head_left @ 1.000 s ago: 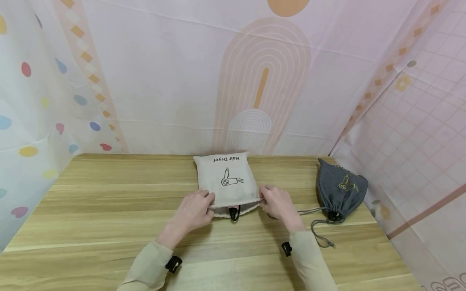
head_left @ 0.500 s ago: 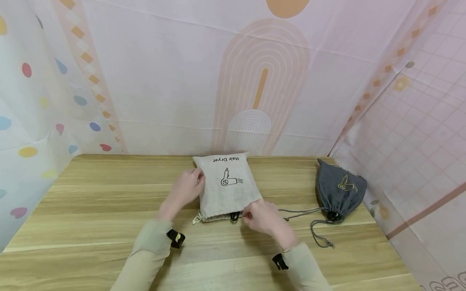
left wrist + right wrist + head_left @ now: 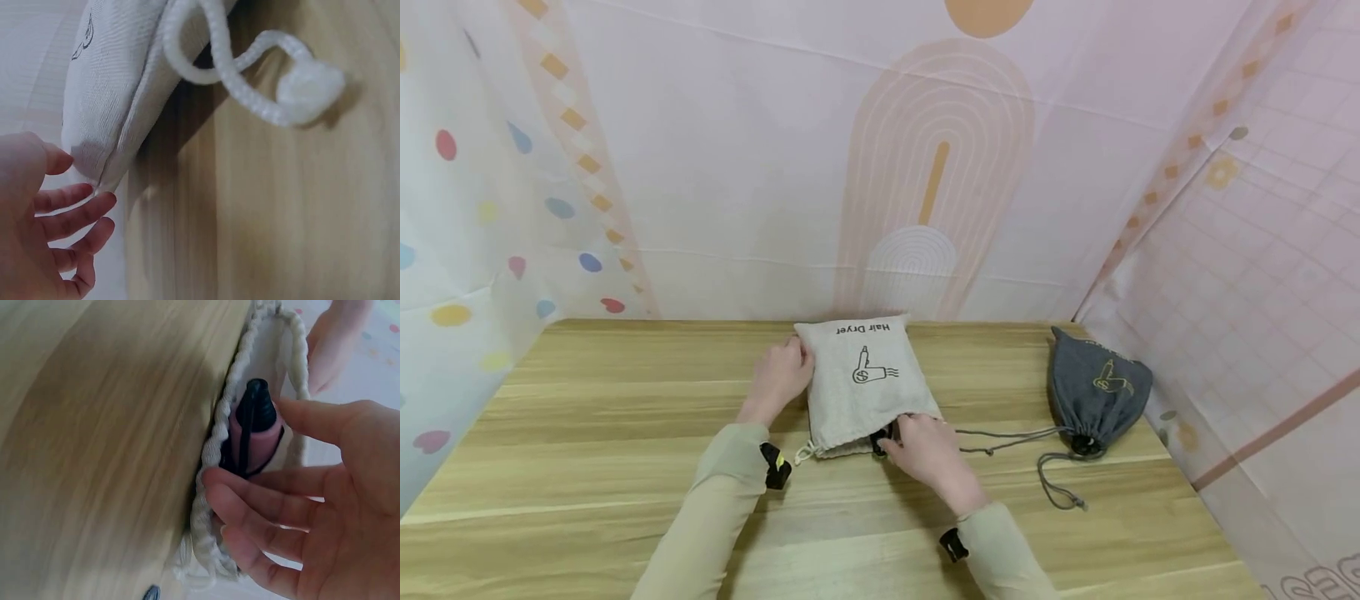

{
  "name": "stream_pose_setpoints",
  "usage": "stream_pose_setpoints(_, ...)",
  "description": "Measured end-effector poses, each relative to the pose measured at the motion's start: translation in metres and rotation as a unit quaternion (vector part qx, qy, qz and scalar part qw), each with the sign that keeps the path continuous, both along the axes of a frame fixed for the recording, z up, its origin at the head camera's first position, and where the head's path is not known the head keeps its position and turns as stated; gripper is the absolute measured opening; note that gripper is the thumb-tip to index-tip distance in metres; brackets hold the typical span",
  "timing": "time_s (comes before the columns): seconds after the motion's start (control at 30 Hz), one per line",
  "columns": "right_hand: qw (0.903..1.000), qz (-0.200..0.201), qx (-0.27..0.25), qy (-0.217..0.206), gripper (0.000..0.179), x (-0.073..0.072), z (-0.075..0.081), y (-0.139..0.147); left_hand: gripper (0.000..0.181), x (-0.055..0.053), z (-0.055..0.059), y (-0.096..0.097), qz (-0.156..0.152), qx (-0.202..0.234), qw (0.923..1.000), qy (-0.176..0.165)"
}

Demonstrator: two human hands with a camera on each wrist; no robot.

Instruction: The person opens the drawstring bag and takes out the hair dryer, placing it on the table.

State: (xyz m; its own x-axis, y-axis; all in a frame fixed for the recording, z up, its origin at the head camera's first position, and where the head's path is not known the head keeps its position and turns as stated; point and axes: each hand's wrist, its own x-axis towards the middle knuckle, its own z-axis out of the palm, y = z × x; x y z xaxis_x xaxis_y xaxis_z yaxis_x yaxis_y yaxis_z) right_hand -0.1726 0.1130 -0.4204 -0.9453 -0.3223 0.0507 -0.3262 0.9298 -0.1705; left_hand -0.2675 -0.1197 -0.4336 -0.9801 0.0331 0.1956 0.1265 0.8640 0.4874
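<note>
A light linen drawstring bag printed "Hair Dryer" lies on the table, its mouth toward me. At its far left corner is my left hand; in the left wrist view, thumb and fingertips pinch the bag's corner. My right hand reaches into the mouth. In the right wrist view, the thumb and fingers of this hand close around the pink handle of a hair dryer, with its black cord sleeve sticking out. The dryer's body is hidden inside the bag.
A dark grey drawstring bag with a yellow dryer print sits at the right of the wooden table, its cords trailing left. A white knotted cord hangs from the linen bag's mouth. Patterned cloth walls the table's back and sides.
My left hand has left the bag's mouth and moved up its left side to the far corner. My right hand has shifted left along the rim to the dryer's handle.
</note>
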Motion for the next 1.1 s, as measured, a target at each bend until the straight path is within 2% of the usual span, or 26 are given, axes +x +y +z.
stream_pose_setpoints(0.17, 0.9992, -0.040, -0.001, 0.009, 0.035, -0.006, -0.002, -0.012, 0.022, -0.001, -0.001, 0.004, 0.007, -0.002, 0.9993, -0.037)
stream_pose_setpoints(0.37, 0.9975, -0.069, 0.007, 0.015, 0.041, -0.014, -0.005, -0.021, 0.021, -0.001, -0.002, 0.007, 0.012, 0.018, 0.9986, -0.048)
stream_pose_setpoints(0.53, 0.9973, -0.065, -0.034, -0.005, 0.040, -0.020, -0.004, -0.016, 0.023, 0.001, -0.001, 0.008, 0.013, 0.023, 0.9989, -0.038)
stream_pose_setpoints(0.73, 0.9955, -0.035, -0.079, -0.038, 0.030, -0.026, 0.000, -0.006, 0.023, 0.004, -0.001, 0.006, 0.018, 0.022, 0.9991, -0.033)
stream_pose_setpoints(0.9, 0.9959, -0.014, -0.074, -0.050, 0.030, -0.031, 0.004, 0.002, 0.021, 0.009, -0.001, 0.003, 0.026, 0.009, 0.9994, -0.022)
stream_pose_setpoints(1.1, 0.9949, -0.025, -0.066, -0.072, 0.031, -0.034, 0.006, 0.007, 0.021, 0.015, 0.000, -0.001, 0.030, -0.016, 0.9994, -0.008)
